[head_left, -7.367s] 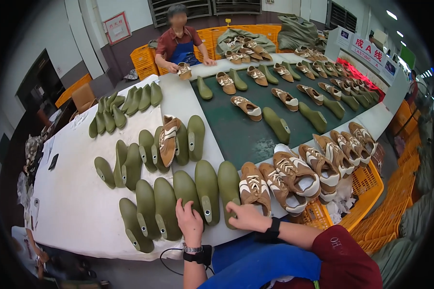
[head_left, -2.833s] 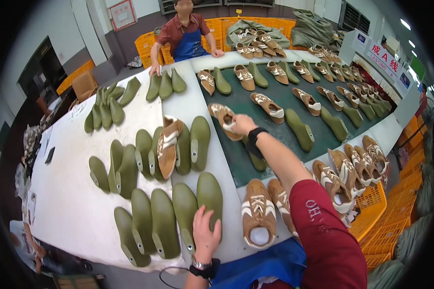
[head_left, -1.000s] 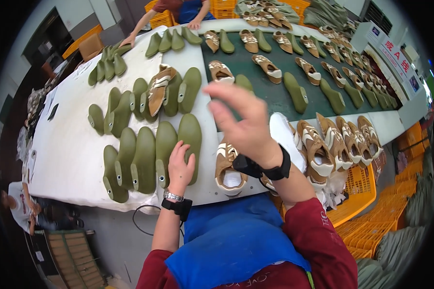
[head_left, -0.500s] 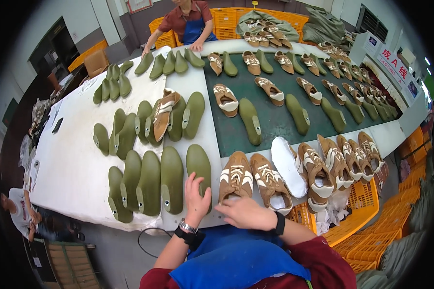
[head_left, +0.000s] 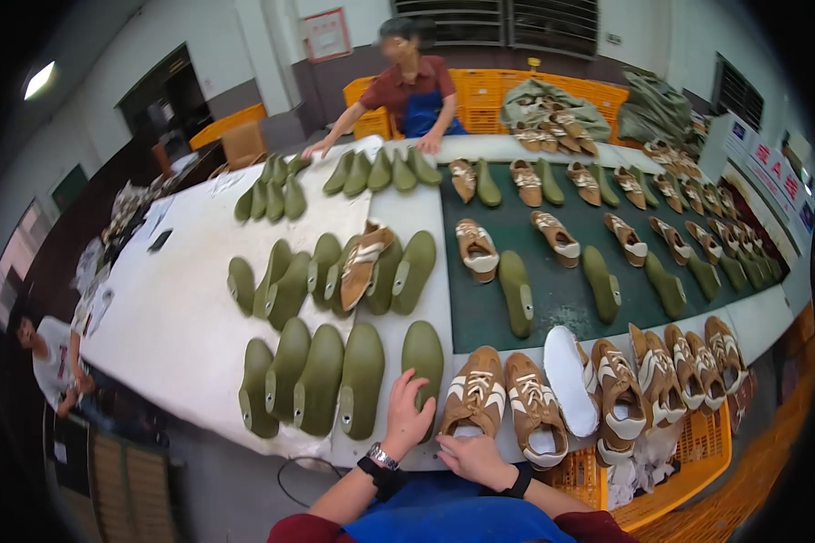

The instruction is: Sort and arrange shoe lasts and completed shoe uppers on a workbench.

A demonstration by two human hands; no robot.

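Observation:
My left hand (head_left: 409,418) rests against the lower part of a green shoe last (head_left: 423,353), fingers apart and slightly bent; the last's near end is hidden behind it. Just to the right, my right hand (head_left: 476,458) has its fingers closed at the heel opening of a brown sneaker (head_left: 474,389) with white stripes and laces. That shoe lies toe away from me on the table's near edge. Beside it lie a second brown sneaker (head_left: 534,398) and a white insole-shaped sheet (head_left: 570,376). Left of my left hand stands another green last (head_left: 361,371).
More lasts (head_left: 292,362) stand in rows on the white table (head_left: 181,317). Sneakers and lasts alternate on the dark green belt (head_left: 561,317). An orange crate (head_left: 697,462) holds crumpled white material below the right edge. Across the table stands a person (head_left: 417,100); another person (head_left: 59,371) is at the left.
My view has tilted upward, so the table sits lower in the picture. My left fingers have come over the last's lower part. My right hand stays at the sneaker's heel.

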